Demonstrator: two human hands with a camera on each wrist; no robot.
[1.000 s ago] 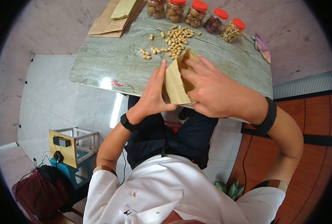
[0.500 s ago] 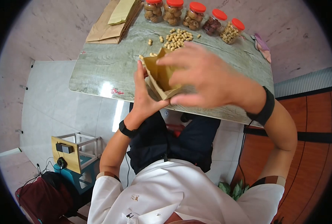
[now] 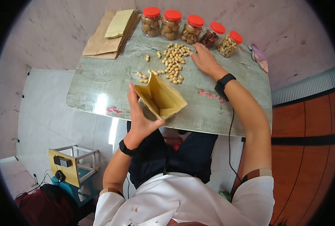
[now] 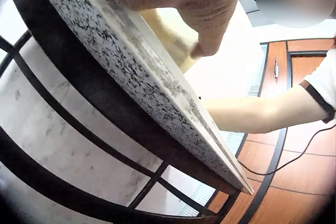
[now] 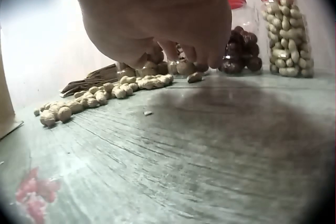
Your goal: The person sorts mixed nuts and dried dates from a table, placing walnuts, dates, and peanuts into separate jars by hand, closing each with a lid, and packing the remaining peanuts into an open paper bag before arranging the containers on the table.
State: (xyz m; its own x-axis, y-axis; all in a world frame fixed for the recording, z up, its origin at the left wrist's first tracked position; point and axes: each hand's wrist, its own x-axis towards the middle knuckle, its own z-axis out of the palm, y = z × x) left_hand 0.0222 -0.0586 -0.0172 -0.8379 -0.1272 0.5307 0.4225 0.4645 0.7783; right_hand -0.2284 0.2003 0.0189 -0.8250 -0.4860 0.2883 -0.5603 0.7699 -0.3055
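My left hand [image 3: 140,122] grips an opened yellow-brown paper bag [image 3: 160,94] by its side at the table's front edge, thumb at the near corner. The bag's mouth faces up and its inside shows. In the left wrist view the thumb lies against the bag [image 4: 173,30]. My right hand [image 3: 207,61] reaches over the table, right of a loose pile of peanuts [image 3: 174,60]. Its fingers point down close above a single peanut [image 5: 194,77] in the right wrist view, with nothing seen in their grasp.
Several red-lidded jars stand along the back, including a peanut jar [image 3: 227,46], a jar of dark red fruit [image 3: 209,37] and a walnut jar [image 3: 170,28]. Flat brown paper bags [image 3: 99,41] lie at the back left. A pinkish cloth [image 3: 259,56] lies at the right edge.
My right hand has come out of the paper bag and moved away to the far side of the peanuts. The left hand has shifted left with the bag, tilting its mouth wider into view.
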